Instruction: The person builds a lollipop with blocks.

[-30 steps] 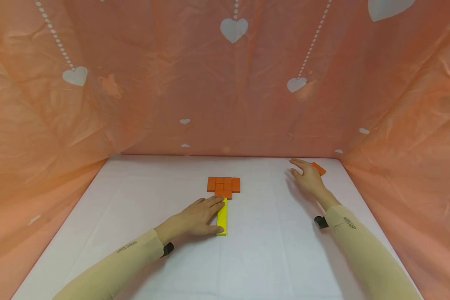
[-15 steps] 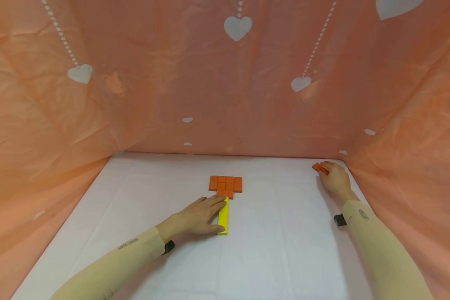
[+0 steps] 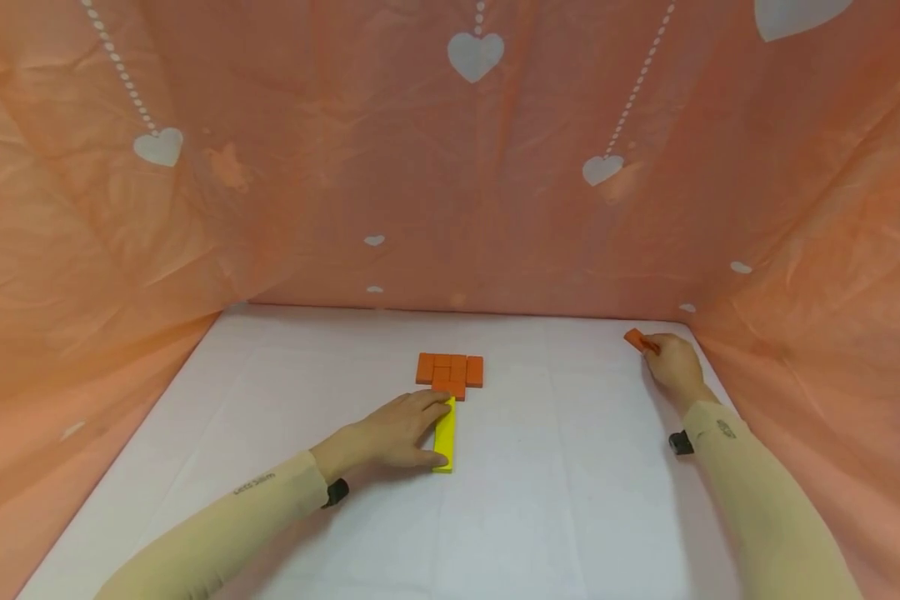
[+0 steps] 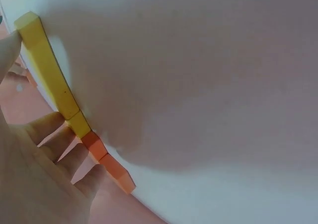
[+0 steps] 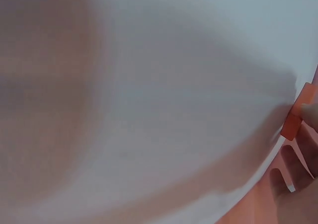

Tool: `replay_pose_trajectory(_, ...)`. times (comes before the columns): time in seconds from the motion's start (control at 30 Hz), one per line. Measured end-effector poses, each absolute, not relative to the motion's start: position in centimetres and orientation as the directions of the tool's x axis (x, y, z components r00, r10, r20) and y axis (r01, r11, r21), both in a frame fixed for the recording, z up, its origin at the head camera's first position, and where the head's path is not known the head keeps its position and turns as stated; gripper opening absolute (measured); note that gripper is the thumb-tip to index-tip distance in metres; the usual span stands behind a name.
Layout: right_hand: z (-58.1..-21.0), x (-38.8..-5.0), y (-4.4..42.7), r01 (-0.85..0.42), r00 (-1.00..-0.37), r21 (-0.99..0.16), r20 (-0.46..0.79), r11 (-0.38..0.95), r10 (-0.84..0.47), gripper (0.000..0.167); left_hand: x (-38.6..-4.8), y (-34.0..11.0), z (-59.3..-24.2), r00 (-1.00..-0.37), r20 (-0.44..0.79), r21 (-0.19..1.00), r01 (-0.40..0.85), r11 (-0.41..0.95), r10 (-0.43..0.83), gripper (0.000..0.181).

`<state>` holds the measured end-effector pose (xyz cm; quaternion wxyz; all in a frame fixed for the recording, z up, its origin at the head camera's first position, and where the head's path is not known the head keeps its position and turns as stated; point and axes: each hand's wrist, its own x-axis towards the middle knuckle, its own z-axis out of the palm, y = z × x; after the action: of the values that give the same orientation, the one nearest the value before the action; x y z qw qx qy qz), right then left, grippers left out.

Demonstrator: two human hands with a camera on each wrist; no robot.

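My left hand (image 3: 390,429) lies beside a yellow strip of blocks (image 3: 444,437), its thumb touching the near end and its extended fingers the far end. The left wrist view shows the strip as a long yellow block (image 4: 49,70) and a short yellow block (image 4: 78,124), in line with orange blocks (image 4: 117,172). Just beyond the strip, several flat orange blocks (image 3: 450,368) sit closely together, a wider row behind a narrower one. Far right, my right hand (image 3: 675,365) pinches an orange block (image 3: 636,339); its thumb presses that block (image 5: 304,97) in the right wrist view.
A white cloth (image 3: 525,500) covers the table. Pink-orange curtains with white hearts (image 3: 476,57) rise along the back and both sides. The right hand is close to the table's back right corner.
My right hand has moved right to the orange block and now pinches it, turning it slightly. The left hand stays at the yellow strip. The head view has shifted a little.
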<state>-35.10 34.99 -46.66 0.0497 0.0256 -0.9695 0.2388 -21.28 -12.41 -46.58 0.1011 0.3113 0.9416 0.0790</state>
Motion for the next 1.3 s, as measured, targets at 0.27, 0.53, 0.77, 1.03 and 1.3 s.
replay_pose_trajectory(0.27, -47.0, -35.1, 35.1, -0.081, -0.992, -0.484, 0.125, 0.871, -0.023, 0.038, -21.8, -12.6, -46.9, -0.782, -0.106, 0.278, 0.570, 0.773, 0.614, 0.084)
replay_pose_trajectory(0.53, -47.1, -35.0, 34.9, -0.095, -0.988, -0.524, 0.155, 0.846, -0.015, 0.037, -22.6, -13.2, -46.4, -0.821, -0.080, 0.253, 0.531, 0.809, 0.565, 0.090)
replay_pose_trajectory(0.77, -47.1, -34.5, 33.0, -0.185, -0.969, -0.548, 0.240, 0.816, -0.059, 0.037, -23.4, -13.3, -46.5, -0.831, -0.144, 0.217, 0.504, 0.836, 0.538, 0.097)
replay_pose_trajectory(1.03, -46.4, -34.6, 28.4, -0.338, -0.931, -0.559, 0.317, 0.757, -0.182, 0.031, -23.9, -13.3, -46.9, -0.826, -0.159, 0.234, 0.501, 0.833, 0.541, 0.099)
replay_pose_trajectory(1.3, -45.9, -34.8, 23.4, -0.402, -0.913, -0.575, 0.315, 0.712, -0.260, 0.032, -24.0, -13.2, -46.8, -0.823, -0.194, 0.213, 0.496, 0.842, 0.534, 0.098)
